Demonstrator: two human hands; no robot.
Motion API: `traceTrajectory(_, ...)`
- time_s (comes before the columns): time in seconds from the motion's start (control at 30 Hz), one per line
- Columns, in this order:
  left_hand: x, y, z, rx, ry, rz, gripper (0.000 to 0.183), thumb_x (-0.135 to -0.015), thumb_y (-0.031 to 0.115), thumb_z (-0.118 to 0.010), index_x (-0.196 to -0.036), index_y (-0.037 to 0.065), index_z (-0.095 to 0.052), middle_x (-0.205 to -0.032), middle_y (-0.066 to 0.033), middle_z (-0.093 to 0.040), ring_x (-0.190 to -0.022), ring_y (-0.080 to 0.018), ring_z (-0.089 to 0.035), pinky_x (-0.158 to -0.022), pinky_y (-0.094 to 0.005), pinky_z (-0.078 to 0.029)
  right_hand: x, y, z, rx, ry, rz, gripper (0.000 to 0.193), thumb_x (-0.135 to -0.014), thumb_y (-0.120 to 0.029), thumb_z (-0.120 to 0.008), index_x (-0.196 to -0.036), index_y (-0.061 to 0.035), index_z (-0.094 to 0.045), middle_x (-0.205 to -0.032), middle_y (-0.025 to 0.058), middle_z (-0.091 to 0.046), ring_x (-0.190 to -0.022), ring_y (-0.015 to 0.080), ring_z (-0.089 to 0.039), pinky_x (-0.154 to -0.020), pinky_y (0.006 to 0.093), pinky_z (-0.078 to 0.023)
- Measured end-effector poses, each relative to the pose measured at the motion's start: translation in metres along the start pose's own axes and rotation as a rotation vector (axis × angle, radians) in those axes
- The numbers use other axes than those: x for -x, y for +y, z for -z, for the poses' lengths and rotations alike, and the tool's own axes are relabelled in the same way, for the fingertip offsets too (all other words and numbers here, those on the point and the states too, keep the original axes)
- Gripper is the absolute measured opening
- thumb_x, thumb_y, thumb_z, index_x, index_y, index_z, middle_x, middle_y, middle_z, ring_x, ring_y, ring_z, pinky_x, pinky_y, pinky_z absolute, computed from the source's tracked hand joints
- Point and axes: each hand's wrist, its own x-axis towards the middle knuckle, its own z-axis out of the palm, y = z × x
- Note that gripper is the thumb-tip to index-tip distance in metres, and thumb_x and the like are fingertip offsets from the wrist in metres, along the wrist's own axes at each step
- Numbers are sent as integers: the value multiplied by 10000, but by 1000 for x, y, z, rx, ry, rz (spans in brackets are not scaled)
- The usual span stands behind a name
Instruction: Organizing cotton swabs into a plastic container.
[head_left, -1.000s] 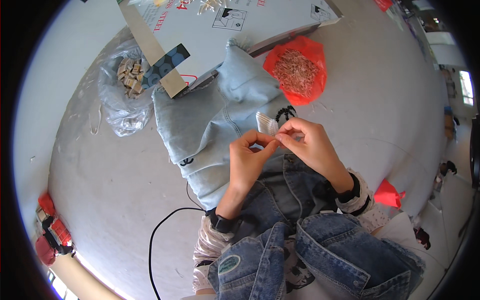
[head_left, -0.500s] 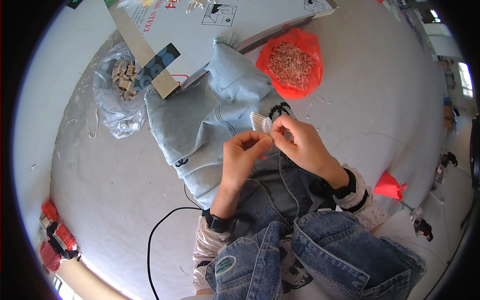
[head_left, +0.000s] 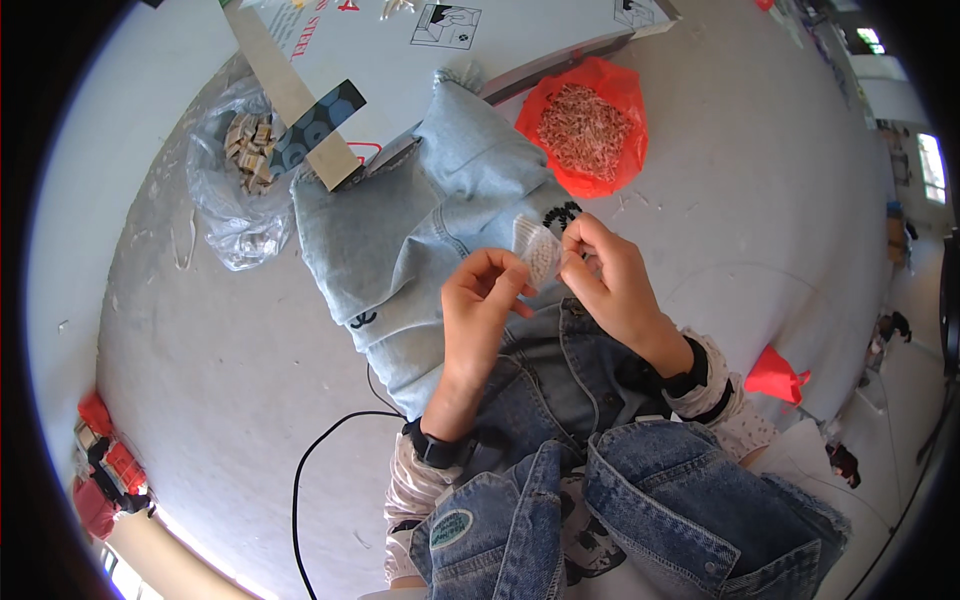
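Note:
A small clear packet [head_left: 538, 250] holding a bundle of thin white-tipped sticks, which look like cotton swabs, is held up over my lap. My left hand [head_left: 478, 305] is closed, thumb and forefinger pinching the packet's lower left side. My right hand [head_left: 618, 290] pinches at its right edge; the fingertips partly hide that edge. Beneath both hands lies light blue denim cloth [head_left: 395, 235] with black embroidered marks, spread over my lap.
An open red bag [head_left: 630, 150] full of short thin sticks stands beyond my right hand. A clear plastic bag [head_left: 215, 215] of small packets lies at the left. Ahead is a printed white board [head_left: 400, 80] with tape on it. A black cable [head_left: 297, 490] curves at lower left.
The packet has turned so its broad face of white tips shows. My right hand has shifted slightly up and right, and the fingertips of my two hands have moved apart.

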Motion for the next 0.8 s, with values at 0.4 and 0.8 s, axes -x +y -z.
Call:
traceTrajectory(0.4, 6, 11, -3, -159, -54, -53, 122, -849, 48, -685, -924, 2, -600, -884, -15, -604, -789, -79, -570, -666, -210, -470, -1, -20, 4, -116, 7, -44, 127, -929, -101, -593, -991, -29, -509, -825, 58, -614, -735, 119, -618, -571, 257, -489)
traceTrajectory(0.8, 25, 32, -10, -5, 179, -674, 436, -768, -84, -728, -1100, -6, -458, -1160, -164, -534, -1025, -208, -585, -798, -308, -554, -6, -33, 15, -839, -129, -99, 123, -985, -137, -506, -1037, -36, -460, -954, 64, -596, -776, 138, -617, -600, 290, -537)
